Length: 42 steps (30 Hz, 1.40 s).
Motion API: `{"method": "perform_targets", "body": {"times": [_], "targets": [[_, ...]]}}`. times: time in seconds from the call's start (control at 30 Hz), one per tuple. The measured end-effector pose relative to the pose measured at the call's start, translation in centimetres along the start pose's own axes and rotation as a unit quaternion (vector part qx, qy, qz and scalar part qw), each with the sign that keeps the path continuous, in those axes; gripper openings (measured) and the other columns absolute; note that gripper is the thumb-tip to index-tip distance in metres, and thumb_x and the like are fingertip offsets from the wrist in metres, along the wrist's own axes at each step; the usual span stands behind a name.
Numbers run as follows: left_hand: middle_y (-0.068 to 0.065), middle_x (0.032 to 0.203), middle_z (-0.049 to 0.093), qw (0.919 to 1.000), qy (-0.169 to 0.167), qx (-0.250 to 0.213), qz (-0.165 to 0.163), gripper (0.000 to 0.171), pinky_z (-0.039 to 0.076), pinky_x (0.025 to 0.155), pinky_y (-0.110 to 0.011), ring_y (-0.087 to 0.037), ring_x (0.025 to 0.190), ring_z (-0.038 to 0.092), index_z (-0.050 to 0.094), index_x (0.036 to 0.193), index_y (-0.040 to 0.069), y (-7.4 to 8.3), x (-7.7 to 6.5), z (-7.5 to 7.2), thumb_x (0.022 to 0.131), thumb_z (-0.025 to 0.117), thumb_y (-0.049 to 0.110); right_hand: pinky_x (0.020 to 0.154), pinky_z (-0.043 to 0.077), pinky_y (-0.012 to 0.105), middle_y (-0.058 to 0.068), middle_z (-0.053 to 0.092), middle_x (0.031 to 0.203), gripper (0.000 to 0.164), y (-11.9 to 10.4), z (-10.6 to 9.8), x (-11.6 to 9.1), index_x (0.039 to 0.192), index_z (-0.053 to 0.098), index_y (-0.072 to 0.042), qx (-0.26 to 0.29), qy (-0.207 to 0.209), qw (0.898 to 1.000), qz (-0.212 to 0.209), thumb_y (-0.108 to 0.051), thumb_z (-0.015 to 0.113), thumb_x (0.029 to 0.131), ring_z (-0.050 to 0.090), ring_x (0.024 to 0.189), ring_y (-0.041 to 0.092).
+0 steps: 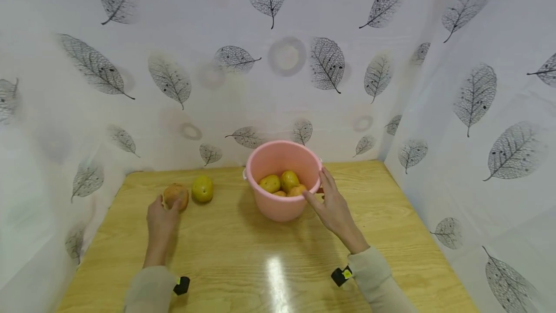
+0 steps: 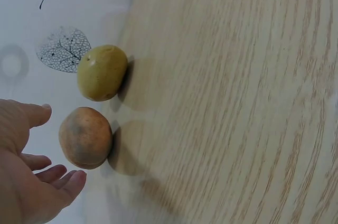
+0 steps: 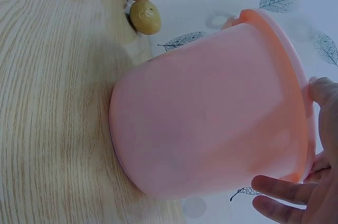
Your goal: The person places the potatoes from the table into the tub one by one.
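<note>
My left hand [image 1: 161, 216] is at a brown potato [image 1: 176, 196] on the table, thumb and fingers spread around its near side. In the left wrist view the fingertips [image 2: 79, 179] show a small gap to this potato. Just to its right lies a yellow-green potato [image 1: 202, 189]. A pink bucket [image 1: 278, 210] stands upright near the back of the table, with several potatoes [image 1: 270, 184] inside. My right hand [image 1: 336, 209] holds the bucket's right rim, the thumb on the rim and the fingers along the outer side, two of them extended.
The wooden table [image 1: 243, 264] reaches back to a white curtain [image 1: 182, 124] printed with leaves, which also stands along both sides. A small black device [image 1: 181, 285] is worn at the left wrist and another black device [image 1: 340, 276] at the right.
</note>
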<state>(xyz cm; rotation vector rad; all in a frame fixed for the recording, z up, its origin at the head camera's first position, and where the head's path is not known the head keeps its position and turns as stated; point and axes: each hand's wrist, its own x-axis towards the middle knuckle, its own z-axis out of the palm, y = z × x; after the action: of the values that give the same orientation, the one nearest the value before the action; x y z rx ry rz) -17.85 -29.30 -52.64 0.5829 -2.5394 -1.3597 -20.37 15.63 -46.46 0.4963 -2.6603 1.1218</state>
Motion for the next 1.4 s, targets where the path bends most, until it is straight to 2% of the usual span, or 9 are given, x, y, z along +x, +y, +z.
{"method": "perform_targets", "body": {"times": [0.1, 0.3, 0.4, 0.53, 0.77, 1.13, 1.4], "targets": [[-0.043, 0.152, 0.030, 0.9996, -0.011, -0.018, -0.018, 0.072, 0.026, 0.118, -0.064, -0.057, 0.143, 0.028, 0.024, 0.152, -0.020, -0.3, 0.0, 0.4, 0.106, 0.057, 0.024, 0.087, 0.058, 0.052, 0.014, 0.020, 0.170, 0.083, 0.0, 0.0, 0.0, 0.164, 0.023, -0.005, -0.003, 0.001, 1.000, 0.001, -0.049, 0.060, 0.103, 0.063, 0.111, 0.033], [-0.036, 0.143, 0.047, 0.9989, 0.017, -0.043, -0.006, 0.056, 0.037, 0.113, -0.061, -0.048, 0.136, 0.044, 0.044, 0.144, -0.015, -0.6, 0.1, 1.4, 0.105, 0.061, 0.021, 0.087, 0.058, 0.053, 0.017, 0.021, 0.169, 0.083, 0.1, 0.2, 0.0, 0.164, 0.024, -0.005, -0.004, 0.004, 1.000, -0.001, -0.049, 0.060, 0.103, 0.063, 0.111, 0.035], [-0.036, 0.145, 0.043, 0.9989, 0.025, -0.035, -0.018, 0.061, 0.035, 0.114, -0.063, -0.050, 0.137, 0.041, 0.039, 0.148, -0.014, -0.8, 0.0, 1.9, 0.105, 0.061, 0.023, 0.087, 0.058, 0.053, 0.017, 0.021, 0.169, 0.083, 0.1, 0.2, 0.0, 0.163, 0.024, -0.004, -0.004, 0.003, 1.000, 0.000, -0.048, 0.060, 0.103, 0.063, 0.112, 0.037], [-0.040, 0.151, 0.030, 0.9992, 0.028, -0.014, -0.026, 0.073, 0.026, 0.117, -0.066, -0.056, 0.141, 0.031, 0.024, 0.155, -0.015, -1.0, 0.0, 2.4, 0.105, 0.060, 0.025, 0.088, 0.058, 0.050, 0.016, 0.020, 0.170, 0.083, 0.1, 0.2, 0.1, 0.163, 0.024, -0.003, -0.010, 0.001, 1.000, 0.004, -0.049, 0.059, 0.103, 0.063, 0.112, 0.037], [-0.041, 0.148, 0.034, 0.9983, 0.057, 0.004, 0.006, 0.068, 0.027, 0.116, -0.065, -0.055, 0.139, 0.032, 0.028, 0.152, -0.017, -1.8, 0.2, 2.9, 0.103, 0.062, 0.018, 0.088, 0.058, 0.049, 0.015, 0.022, 0.169, 0.084, 0.1, 0.2, 0.1, 0.163, 0.025, -0.002, -0.017, 0.003, 1.000, 0.009, -0.049, 0.059, 0.103, 0.063, 0.112, 0.033], [-0.043, 0.150, 0.031, 0.9992, 0.035, 0.019, -0.005, 0.072, 0.025, 0.117, -0.066, -0.056, 0.141, 0.029, 0.023, 0.154, -0.016, -1.9, 0.9, 3.0, 0.104, 0.060, 0.020, 0.088, 0.058, 0.049, 0.013, 0.021, 0.170, 0.085, 0.0, 0.1, 0.0, 0.163, 0.024, -0.004, -0.015, 0.002, 1.000, 0.013, -0.050, 0.060, 0.102, 0.063, 0.113, 0.031], [-0.043, 0.150, 0.031, 0.9995, 0.030, -0.001, -0.012, 0.073, 0.026, 0.117, -0.065, -0.057, 0.142, 0.030, 0.019, 0.156, -0.016, -1.9, 1.3, 3.4, 0.103, 0.058, 0.016, 0.087, 0.058, 0.048, 0.013, 0.020, 0.170, 0.085, 0.2, 0.1, 0.0, 0.164, 0.022, -0.005, -0.017, 0.001, 1.000, 0.007, -0.048, 0.061, 0.102, 0.063, 0.113, 0.030]]}}
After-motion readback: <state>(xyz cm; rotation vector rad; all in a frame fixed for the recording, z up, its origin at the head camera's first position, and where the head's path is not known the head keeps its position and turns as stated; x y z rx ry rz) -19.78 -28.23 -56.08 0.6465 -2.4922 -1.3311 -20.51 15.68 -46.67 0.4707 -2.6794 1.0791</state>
